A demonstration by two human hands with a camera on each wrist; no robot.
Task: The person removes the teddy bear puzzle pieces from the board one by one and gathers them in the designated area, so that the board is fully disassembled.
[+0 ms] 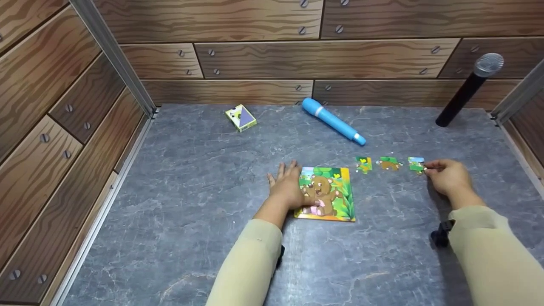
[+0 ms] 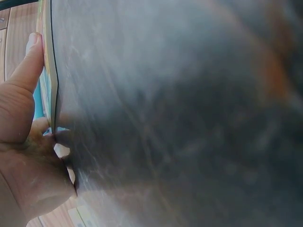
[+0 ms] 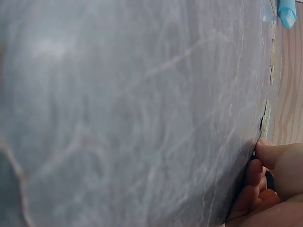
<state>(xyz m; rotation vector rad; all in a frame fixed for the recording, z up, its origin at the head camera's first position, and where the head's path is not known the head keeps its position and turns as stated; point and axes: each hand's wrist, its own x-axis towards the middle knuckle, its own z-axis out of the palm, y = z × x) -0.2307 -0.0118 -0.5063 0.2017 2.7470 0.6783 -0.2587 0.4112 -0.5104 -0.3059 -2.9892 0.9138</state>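
Observation:
A square jigsaw puzzle (image 1: pixel 342 193) with a brown bear picture lies flat on the grey table. My left hand (image 1: pixel 285 187) rests at its left side, thumb laid over the picture and the other fingers spread beyond the edge. From the left wrist, the thumb lies along the thick board (image 2: pixel 53 85). Farther right, my right hand (image 1: pixel 451 176) pinches the edge of a small puzzle piece (image 1: pixel 416 163) between thumb and finger; in the right wrist view that piece (image 3: pixel 266 116) shows edge-on. To its left lie a bear-brown piece (image 1: pixel 389 163) and a green-and-yellow piece (image 1: pixel 364 165).
A blue capped pen-shaped tube (image 1: pixel 333 121) lies behind the pieces. At the back left sits a small yellow-and-purple box (image 1: pixel 241 117), and a black microphone (image 1: pixel 465 93) stands at the back right. Wood-patterned walls (image 1: pixel 255 61) enclose the table.

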